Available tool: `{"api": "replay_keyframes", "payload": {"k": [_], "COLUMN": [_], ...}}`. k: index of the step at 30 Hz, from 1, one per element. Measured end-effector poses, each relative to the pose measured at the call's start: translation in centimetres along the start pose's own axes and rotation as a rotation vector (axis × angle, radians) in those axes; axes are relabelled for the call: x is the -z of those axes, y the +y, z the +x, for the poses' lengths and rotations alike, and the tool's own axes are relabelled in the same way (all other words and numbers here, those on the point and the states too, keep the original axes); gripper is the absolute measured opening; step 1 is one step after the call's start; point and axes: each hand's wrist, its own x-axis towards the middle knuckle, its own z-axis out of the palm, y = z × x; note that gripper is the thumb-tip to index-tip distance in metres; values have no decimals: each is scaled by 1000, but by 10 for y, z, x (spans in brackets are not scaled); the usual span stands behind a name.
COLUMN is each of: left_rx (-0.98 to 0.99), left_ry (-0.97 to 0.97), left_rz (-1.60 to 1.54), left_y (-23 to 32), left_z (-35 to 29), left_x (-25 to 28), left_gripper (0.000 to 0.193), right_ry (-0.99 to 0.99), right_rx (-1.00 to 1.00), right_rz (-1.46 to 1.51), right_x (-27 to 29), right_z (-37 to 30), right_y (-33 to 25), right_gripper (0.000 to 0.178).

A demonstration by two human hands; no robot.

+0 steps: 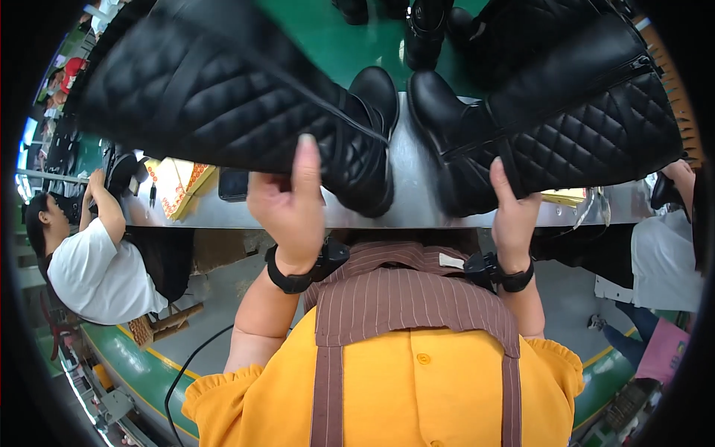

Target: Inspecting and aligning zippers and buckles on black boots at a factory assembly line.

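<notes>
Two tall black quilted boots lie on their sides over the metal bench, their feet pointing toward each other at the middle. My left hand grips the left boot near the ankle, thumb on top and fingers underneath. The shaft of that boot looks slightly blurred and reaches to the upper left. Around the ankle of the right boot my right hand is closed, its thumb pressed on the strap and its other fingers mostly hidden beneath. Dark bands with small boxes circle both my wrists.
Between the boots shows the bare metal bench. More black boots stand beyond, on a green surface. Yellow-and-white papers and a dark flat object lie at left. A person sits at left, another at right.
</notes>
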Motion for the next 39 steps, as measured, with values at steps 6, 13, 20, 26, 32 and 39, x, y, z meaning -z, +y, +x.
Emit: {"api": "replay_keyframes", "payload": {"k": [6, 13, 20, 26, 32, 39], "left_rx": [-392, 222, 467, 665, 232, 334], "left_ry": [-264, -549, -399, -568, -583, -662], "left_rz": [427, 346, -382, -748, -212, 162], "left_y": [-7, -25, -13, -9, -25, -55], "left_z": [-13, -13, -13, -20, -15, -29], "left_x": [-2, 15, 16, 8, 16, 0], "left_gripper": [30, 43, 39, 40, 39, 38], "right_ry": [-304, -620, -464, -408, -365, -428], "right_rx": [-214, -65, -407, -420, -126, -77], "right_rz": [-29, -306, 257, 752, 325, -230], "right_x": [11, 13, 23, 16, 15, -23], "right_z": [-5, 2, -11, -17, -15, -15], "right_y": [0, 12, 10, 30, 37, 25], "right_gripper": [47, 67, 46, 46, 28, 56]}}
